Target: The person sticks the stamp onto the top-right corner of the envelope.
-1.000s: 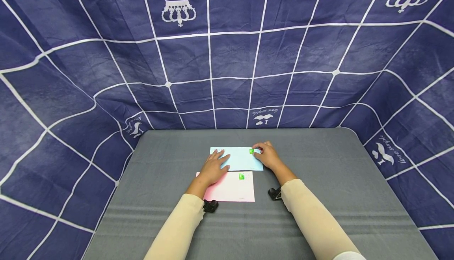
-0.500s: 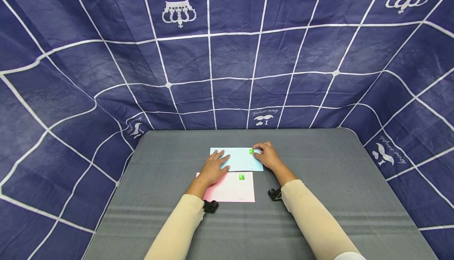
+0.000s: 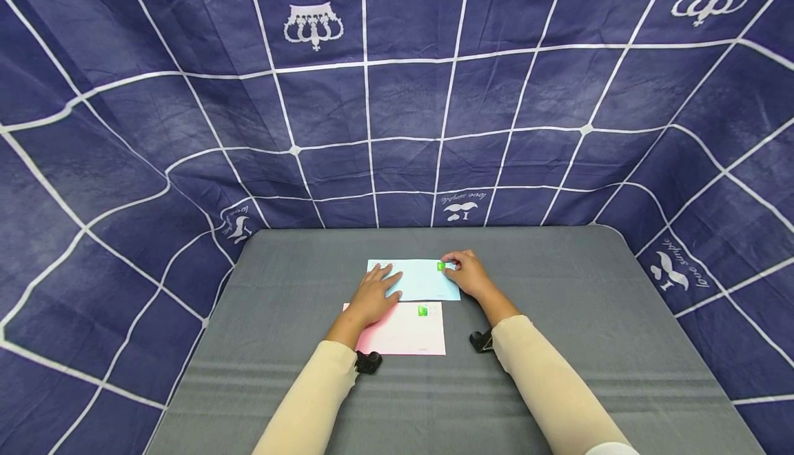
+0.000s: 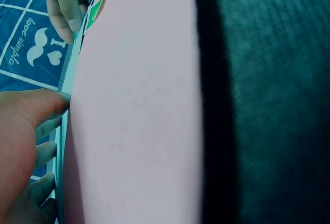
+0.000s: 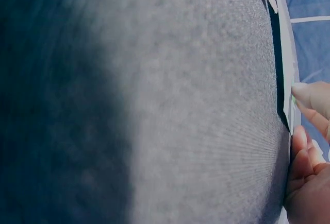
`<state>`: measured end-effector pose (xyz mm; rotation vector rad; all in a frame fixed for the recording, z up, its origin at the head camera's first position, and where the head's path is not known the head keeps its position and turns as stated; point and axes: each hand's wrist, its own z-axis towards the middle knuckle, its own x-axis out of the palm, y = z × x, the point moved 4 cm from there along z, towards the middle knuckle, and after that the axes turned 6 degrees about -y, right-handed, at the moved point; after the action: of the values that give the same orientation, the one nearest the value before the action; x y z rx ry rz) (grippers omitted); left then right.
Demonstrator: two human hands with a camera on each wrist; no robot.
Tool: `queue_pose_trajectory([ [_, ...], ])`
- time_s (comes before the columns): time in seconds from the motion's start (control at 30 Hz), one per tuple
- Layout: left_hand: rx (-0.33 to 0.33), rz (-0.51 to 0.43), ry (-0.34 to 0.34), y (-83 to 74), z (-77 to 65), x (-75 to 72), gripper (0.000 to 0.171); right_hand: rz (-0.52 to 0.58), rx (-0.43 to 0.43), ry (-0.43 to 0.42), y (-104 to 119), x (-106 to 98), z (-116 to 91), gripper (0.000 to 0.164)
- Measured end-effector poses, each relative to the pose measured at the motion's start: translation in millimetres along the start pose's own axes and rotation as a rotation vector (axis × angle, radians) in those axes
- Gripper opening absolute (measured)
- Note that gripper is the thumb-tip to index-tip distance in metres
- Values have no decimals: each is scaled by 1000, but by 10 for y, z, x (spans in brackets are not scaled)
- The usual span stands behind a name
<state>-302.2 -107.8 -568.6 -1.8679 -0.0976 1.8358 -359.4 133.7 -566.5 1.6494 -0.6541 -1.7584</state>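
Note:
A pale blue envelope lies on the grey tabletop. Spread fingers of my left hand rest flat on its left part, the wrist passing over a pink envelope just below. At the blue envelope's top right corner, my right hand pinches a small green stamp between thumb and index finger, close against the paper. In the right wrist view, the thumb presses at the envelope's edge, with the other fingers curled below. Another green stamp sits on the pink envelope's upper right.
The grey table extends around both envelopes. A dark blue curtain with white lines encloses the back and sides. Black wrist cameras hang under both forearms.
Both hands keep their places on the blue envelope. The whole head view has shifted very slightly downward; the stamp under the right fingers looks nearly the same.

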Motion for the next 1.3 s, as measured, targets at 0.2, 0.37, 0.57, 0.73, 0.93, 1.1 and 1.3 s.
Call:
queue_pose_trajectory([
  [0.2,2,-3,2,-7,-6,-8,52,-14,6,4,18,12,-3,19],
  [0.37,3,-6,7,-11,-6,-23,52,-4,-1,-3,33,7,-3,19],
  [0.57,17,-20,-7,-29,-14,-34,52,-9,0,-2,19,10,-1,20],
  [0.73,20,-29,-17,-42,-21,-45,51,-16,-5,5,24,13,-6,20],
  [0.93,15,-24,-14,-53,-36,-51,52,-33,16,23,25,19,-15,21],
  [1.1,16,-28,-17,-51,-32,-51,52,-41,26,29,24,22,-23,22],
  [1.3,19,-24,-20,-46,-29,-47,52,-35,2,10,28,25,-21,24],
])
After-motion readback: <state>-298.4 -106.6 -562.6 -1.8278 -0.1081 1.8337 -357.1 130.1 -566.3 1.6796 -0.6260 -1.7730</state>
